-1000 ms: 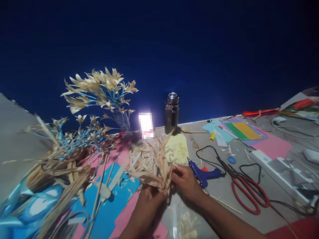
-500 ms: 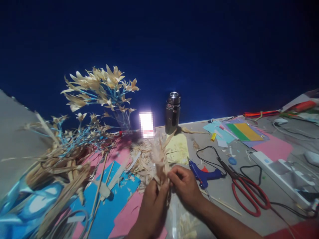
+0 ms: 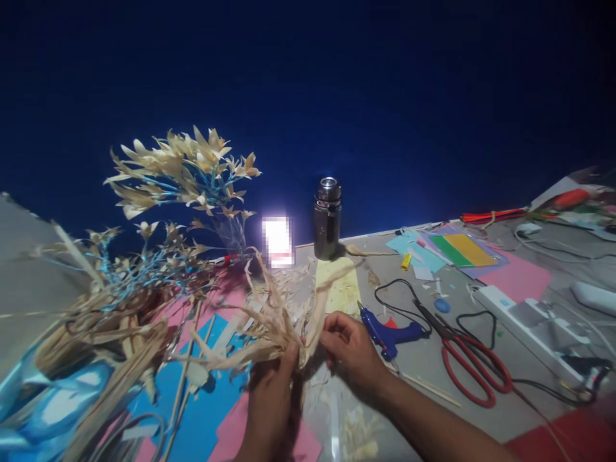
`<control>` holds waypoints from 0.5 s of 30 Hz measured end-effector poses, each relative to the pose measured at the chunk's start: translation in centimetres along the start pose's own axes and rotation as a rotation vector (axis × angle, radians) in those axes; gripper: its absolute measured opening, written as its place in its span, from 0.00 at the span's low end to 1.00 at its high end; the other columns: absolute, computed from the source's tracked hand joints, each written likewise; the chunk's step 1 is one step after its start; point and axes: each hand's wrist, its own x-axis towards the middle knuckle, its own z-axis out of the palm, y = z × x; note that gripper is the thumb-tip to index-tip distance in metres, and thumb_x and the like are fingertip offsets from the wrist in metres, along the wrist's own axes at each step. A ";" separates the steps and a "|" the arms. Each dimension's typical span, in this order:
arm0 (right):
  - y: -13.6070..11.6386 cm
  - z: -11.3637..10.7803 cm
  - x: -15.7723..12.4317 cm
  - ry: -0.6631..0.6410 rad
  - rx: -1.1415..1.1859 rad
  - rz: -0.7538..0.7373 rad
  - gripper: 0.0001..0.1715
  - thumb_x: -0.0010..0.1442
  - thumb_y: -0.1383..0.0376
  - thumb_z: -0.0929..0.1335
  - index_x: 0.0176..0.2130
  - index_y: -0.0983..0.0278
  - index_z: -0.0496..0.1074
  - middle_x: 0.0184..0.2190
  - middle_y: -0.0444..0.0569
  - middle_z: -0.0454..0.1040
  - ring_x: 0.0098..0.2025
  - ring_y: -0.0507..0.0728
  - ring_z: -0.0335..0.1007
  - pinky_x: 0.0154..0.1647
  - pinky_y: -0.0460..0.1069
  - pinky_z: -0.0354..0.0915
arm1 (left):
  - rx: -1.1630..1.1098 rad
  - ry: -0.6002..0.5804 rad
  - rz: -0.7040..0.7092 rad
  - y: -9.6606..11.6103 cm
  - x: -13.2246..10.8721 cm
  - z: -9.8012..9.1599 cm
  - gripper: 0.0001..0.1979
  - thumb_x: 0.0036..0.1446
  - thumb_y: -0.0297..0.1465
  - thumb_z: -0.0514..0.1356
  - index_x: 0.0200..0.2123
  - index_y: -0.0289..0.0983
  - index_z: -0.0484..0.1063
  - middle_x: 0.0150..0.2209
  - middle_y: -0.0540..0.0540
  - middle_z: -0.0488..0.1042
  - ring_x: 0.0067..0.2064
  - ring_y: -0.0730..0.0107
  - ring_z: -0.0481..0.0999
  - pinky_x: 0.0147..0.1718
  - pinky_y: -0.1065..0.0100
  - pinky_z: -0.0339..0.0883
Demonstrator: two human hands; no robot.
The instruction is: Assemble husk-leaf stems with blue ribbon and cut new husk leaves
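Note:
My left hand [image 3: 275, 391] is closed around the base of a bunch of dried husk strips [image 3: 274, 324], its thumb pressed on top. The pale, ragged strips fan out to the left and upward. One wider strip leans up to the right over a yellow sheet [image 3: 337, 282]. Beside that strip, my right hand [image 3: 350, 346] has its fingers curled in and its fingertips at the strip's edge. Whether something thin is pinched there is hidden. A blue glue gun [image 3: 392, 333] lies just right of my right hand, and red-handled scissors [image 3: 474, 369] lie beyond it.
Husk flowers on blue stems [image 3: 178, 173] stand at the back left, near a bright pixelated patch. A dark flask [image 3: 328, 221] stands at the back. Blue paper [image 3: 166, 391] lies left, a white power strip [image 3: 524, 327] and cables right. A thin stick [image 3: 428, 385] lies below the glue gun.
The husk bunch was upright and gathered between both hands; now its strips spread out to the left. My left hand has shifted left, and a gap has opened between the hands.

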 end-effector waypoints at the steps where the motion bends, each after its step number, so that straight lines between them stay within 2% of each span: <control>1: -0.1 0.0 -0.1 -0.039 -0.004 -0.018 0.26 0.53 0.44 0.75 0.33 0.64 0.71 0.24 0.42 0.69 0.25 0.51 0.64 0.26 0.45 0.63 | 0.062 -0.001 0.015 -0.2 -0.3 0.0 0.18 0.50 0.47 0.71 0.32 0.37 0.80 0.30 0.43 0.82 0.45 0.50 0.80 0.44 0.61 0.73; 4: 0.0 -0.1 -0.2 -0.115 -0.044 -0.004 0.28 0.57 0.43 0.72 0.32 0.66 0.73 0.24 0.44 0.70 0.26 0.52 0.65 0.28 0.46 0.63 | 0.134 0.034 0.020 -0.6 -1.2 0.5 0.18 0.49 0.47 0.70 0.33 0.38 0.82 0.37 0.40 0.84 0.49 0.45 0.79 0.48 0.57 0.72; 6: 0.3 -0.1 -0.2 -0.053 -0.102 0.051 0.29 0.60 0.43 0.70 0.29 0.66 0.72 0.20 0.43 0.67 0.22 0.51 0.62 0.24 0.46 0.59 | 0.013 0.041 0.000 -0.2 -1.7 0.7 0.18 0.48 0.47 0.71 0.35 0.39 0.83 0.39 0.40 0.84 0.49 0.46 0.80 0.47 0.57 0.73; 8: 0.5 -0.1 -0.3 0.039 -0.122 0.051 0.24 0.58 0.47 0.72 0.29 0.66 0.74 0.21 0.44 0.69 0.23 0.53 0.64 0.25 0.47 0.60 | -0.180 -0.003 0.007 0.5 -1.9 0.7 0.19 0.46 0.47 0.72 0.34 0.39 0.81 0.36 0.42 0.83 0.45 0.50 0.80 0.44 0.59 0.74; 10: 0.3 -0.1 -0.6 0.061 -0.012 0.006 0.19 0.54 0.52 0.75 0.35 0.65 0.76 0.29 0.48 0.75 0.31 0.57 0.70 0.33 0.49 0.66 | -0.375 -0.081 0.022 1.0 -1.9 0.6 0.20 0.43 0.47 0.74 0.33 0.41 0.78 0.32 0.47 0.79 0.38 0.57 0.79 0.41 0.61 0.74; 12: -0.1 0.2 -1.2 0.008 0.160 -0.042 0.19 0.54 0.53 0.75 0.39 0.63 0.77 0.35 0.51 0.78 0.36 0.60 0.73 0.39 0.51 0.68 | -0.485 -0.134 -0.017 0.8 -1.9 0.6 0.20 0.43 0.48 0.74 0.29 0.41 0.73 0.27 0.51 0.73 0.32 0.65 0.75 0.37 0.64 0.73; 15: -0.5 1.2 -2.4 -0.091 0.305 -0.098 0.22 0.61 0.46 0.69 0.35 0.62 0.76 0.31 0.53 0.76 0.35 0.61 0.72 0.38 0.54 0.68 | -0.409 -0.129 -0.067 -0.5 -1.4 1.2 0.26 0.50 0.54 0.68 0.22 0.39 0.66 0.22 0.52 0.67 0.27 0.68 0.69 0.33 0.65 0.70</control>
